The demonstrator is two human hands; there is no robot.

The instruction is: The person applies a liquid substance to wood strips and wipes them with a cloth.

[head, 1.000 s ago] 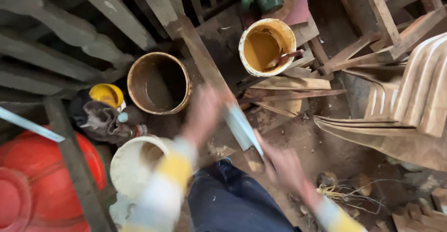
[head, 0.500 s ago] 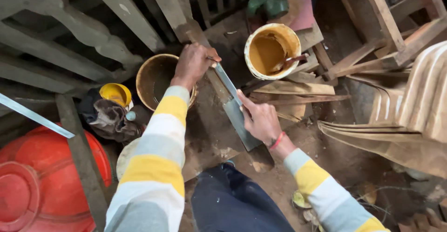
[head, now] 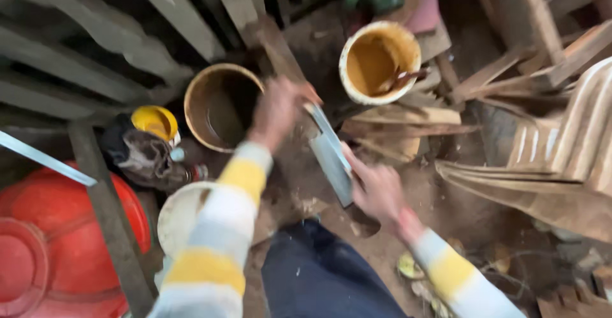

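My left hand [head: 277, 110] grips the far end of a flat grey metal scraper blade [head: 331, 155], which lies along a slanting brown wooden plank [head: 277, 44]. At the blade's near end, my right hand [head: 376, 190] holds it too. Both arms wear yellow, white and grey striped sleeves. The picture is blurred by motion. Just left of my left hand stands an open brown bucket [head: 220, 104]. Beyond the blade sits a white bucket with yellow-brown paste [head: 376, 59] and a stick in it.
A red plastic container [head: 64, 241] sits at lower left beside a yellow lid [head: 153, 121] and a dark rag [head: 137, 155]. A white bucket [head: 182, 213] is under my left arm. Carved wooden rails [head: 95, 44] fill the upper left. Stacked curved wooden pieces [head: 561, 158] lie right.
Both hands came onto the blade, then slid back toward me along the plank. The view has shifted slightly.
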